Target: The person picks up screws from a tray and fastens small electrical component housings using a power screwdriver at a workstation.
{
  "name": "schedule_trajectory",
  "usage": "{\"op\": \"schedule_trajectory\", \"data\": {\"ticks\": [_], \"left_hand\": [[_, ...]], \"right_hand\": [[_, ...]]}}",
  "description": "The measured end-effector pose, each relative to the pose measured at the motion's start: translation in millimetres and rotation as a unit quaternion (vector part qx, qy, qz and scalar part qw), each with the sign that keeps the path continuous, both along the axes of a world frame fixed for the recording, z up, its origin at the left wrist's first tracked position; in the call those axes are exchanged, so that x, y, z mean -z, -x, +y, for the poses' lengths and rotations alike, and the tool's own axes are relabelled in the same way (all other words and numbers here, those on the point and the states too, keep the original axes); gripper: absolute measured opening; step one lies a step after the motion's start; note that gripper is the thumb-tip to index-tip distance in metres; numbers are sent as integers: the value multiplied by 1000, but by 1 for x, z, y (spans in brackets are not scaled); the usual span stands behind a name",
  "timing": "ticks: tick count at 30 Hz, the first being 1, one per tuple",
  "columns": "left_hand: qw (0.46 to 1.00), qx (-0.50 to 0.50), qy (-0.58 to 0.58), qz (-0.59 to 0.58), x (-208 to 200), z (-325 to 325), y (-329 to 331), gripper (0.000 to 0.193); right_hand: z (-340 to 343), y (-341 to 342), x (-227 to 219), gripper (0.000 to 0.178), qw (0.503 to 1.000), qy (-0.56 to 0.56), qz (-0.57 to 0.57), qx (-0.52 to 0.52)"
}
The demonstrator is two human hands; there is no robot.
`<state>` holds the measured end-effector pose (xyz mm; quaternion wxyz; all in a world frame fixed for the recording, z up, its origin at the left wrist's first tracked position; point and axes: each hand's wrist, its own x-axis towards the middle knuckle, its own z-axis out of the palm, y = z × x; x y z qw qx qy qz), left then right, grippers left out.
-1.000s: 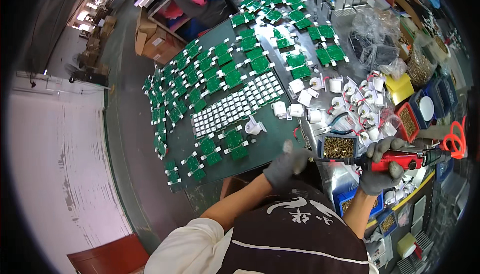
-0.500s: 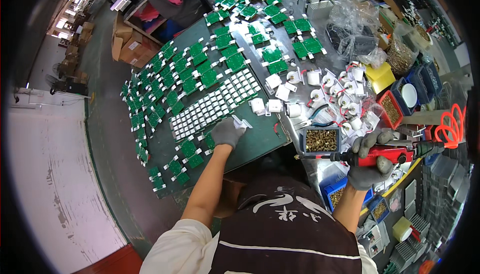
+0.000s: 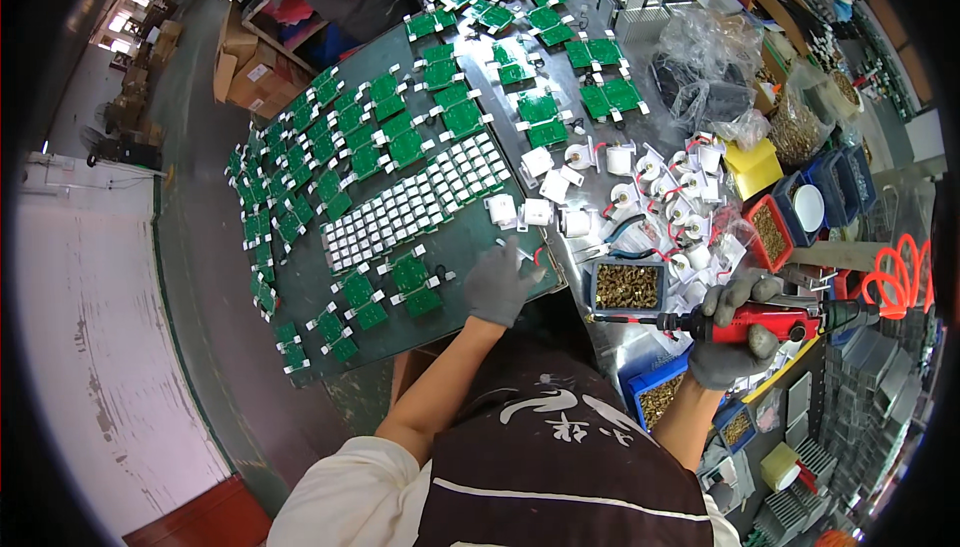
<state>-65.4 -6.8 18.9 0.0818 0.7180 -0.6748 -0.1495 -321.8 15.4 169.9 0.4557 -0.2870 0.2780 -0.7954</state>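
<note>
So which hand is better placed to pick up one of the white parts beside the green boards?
Left, probably. The left hand rests on the mat near the white parts, while the right hand is closed around the red screwdriver.

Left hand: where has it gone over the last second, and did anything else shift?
The left hand went from near the body out onto the green mat, touched a white part half a second ago, and has now drawn back toward the mat's near edge; whether it holds anything I cannot tell. The right hand stays clamped on the red power screwdriver, tip beside the bin of brass screws.
</note>
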Motion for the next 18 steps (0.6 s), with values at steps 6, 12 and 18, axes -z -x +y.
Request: {"op": "schedule_trajectory", "data": {"ticks": [6, 12, 18], "left_hand": [[986, 119, -93, -74, 44, -38, 45, 20], [968, 193, -126, -102, 47, -40, 58, 11], [966, 212, -54, -137, 78, -20, 59, 13]], "right_hand": [[-2, -3, -3, 40, 999, 18, 6, -42], [-2, -3, -5, 40, 996, 26, 19, -85], [-16, -20, -7, 43, 991, 48, 42, -118]]}}
